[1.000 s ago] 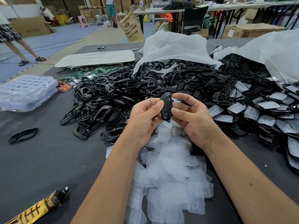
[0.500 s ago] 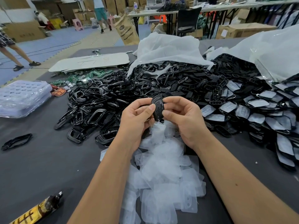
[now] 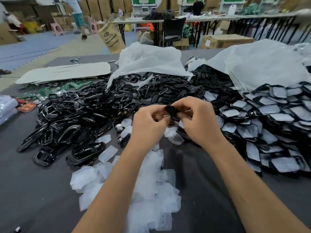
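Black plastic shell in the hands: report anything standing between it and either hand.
Nothing visible does. The left hand and right hand both pinch the black plastic shell directly with their fingertips, holding it up above the clear film pieces on the table.

Cardboard boxes point(image 3: 101, 7) are standing stacked along the far wall, and blue mats point(image 3: 33, 46) are covering the floor. A black chair point(image 3: 173, 29) is sitting by a long table point(image 3: 244, 17).
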The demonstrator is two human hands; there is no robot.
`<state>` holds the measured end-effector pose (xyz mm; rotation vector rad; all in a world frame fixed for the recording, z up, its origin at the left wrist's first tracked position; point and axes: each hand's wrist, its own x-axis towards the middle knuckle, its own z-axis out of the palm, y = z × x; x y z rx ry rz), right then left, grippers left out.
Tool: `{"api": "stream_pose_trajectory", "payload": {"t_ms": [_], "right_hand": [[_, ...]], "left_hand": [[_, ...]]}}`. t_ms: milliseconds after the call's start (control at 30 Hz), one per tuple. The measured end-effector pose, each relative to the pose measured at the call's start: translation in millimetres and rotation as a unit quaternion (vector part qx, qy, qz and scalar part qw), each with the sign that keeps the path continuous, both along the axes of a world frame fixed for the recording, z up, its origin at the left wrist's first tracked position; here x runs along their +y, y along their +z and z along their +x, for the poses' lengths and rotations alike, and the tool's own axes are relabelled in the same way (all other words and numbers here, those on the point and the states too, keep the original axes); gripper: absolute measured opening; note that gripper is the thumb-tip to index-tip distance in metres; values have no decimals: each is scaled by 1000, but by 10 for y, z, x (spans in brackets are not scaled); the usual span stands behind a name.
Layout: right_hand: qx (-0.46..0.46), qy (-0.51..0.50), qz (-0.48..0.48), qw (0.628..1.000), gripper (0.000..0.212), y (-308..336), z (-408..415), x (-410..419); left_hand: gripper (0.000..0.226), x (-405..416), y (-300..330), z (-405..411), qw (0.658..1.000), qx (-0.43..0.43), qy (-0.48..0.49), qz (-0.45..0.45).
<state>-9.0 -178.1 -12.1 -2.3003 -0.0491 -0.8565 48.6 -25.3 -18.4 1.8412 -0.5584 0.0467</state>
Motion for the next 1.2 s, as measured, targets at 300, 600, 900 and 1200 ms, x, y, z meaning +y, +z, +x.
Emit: {"api": "stream_pose_trajectory", "payload": {"t_ms": [300,600,900,1200], "right_hand": [[69,-223,-127,964,39,164,-430,-1053],[187,-226,-190,937,42,360,-386,-1085],[206,-39,-309,928,41,195,422,-210],[204,-64,-316,924,33,-18,660,24]], "left_hand": [[56,-1299,-12,-185,952,-145,-75,258],[32,-1295,-64,-156,950,-173,-27,257],[28,-595,-27,294,918,-129,161,339],[26,46,-135,299,956,-102,143,234]]}}
